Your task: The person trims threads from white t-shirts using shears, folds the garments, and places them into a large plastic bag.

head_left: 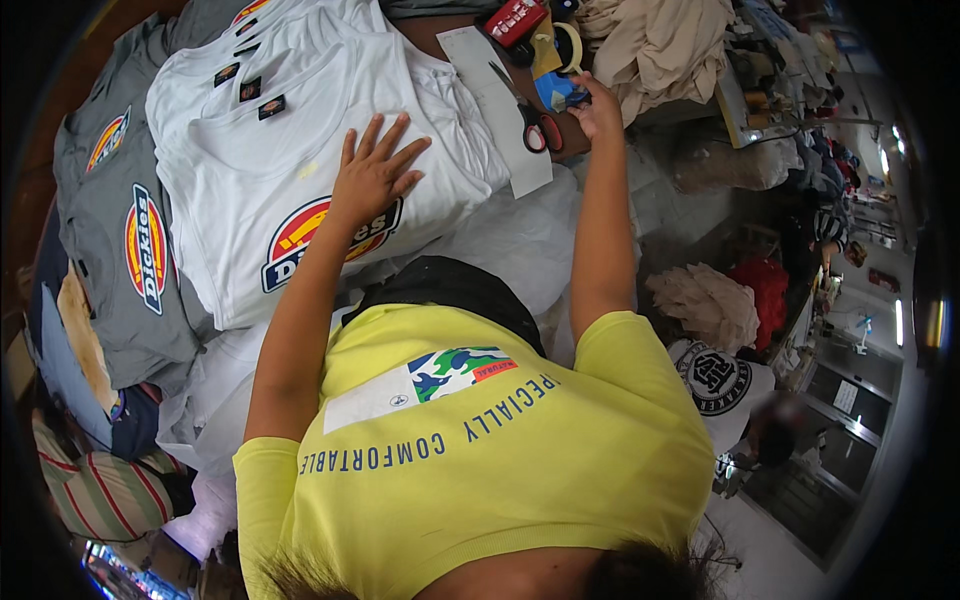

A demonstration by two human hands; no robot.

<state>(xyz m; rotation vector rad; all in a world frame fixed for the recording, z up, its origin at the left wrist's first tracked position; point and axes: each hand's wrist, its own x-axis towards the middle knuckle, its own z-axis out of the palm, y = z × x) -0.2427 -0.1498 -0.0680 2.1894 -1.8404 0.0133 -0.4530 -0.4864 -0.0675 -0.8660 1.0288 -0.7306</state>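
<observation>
My left hand (376, 172) lies flat with its fingers spread on the top white sleeveless shirt (225, 165) of a stack. That shirt has a dark neck label and a red, yellow and navy printed logo, partly covered by my forearm. At the table's far right, my right hand (598, 108) has its fingers curled in at a small dark blue object, too small to make out. A blue packet (553, 92) lies beside those fingers, and a roll of tape (568, 48) is just beyond. Scissors with black and red handles (535, 125) rest on a white paper strip (480, 85), close to my right hand.
Grey printed shirts (120, 250) lie left of the white stack. A red box (515, 20) stands at the far edge near a heap of beige cloth (655, 50). Clear plastic sheeting (500, 225) hangs at the near edge. Another person in a printed white shirt (725, 385) is at right.
</observation>
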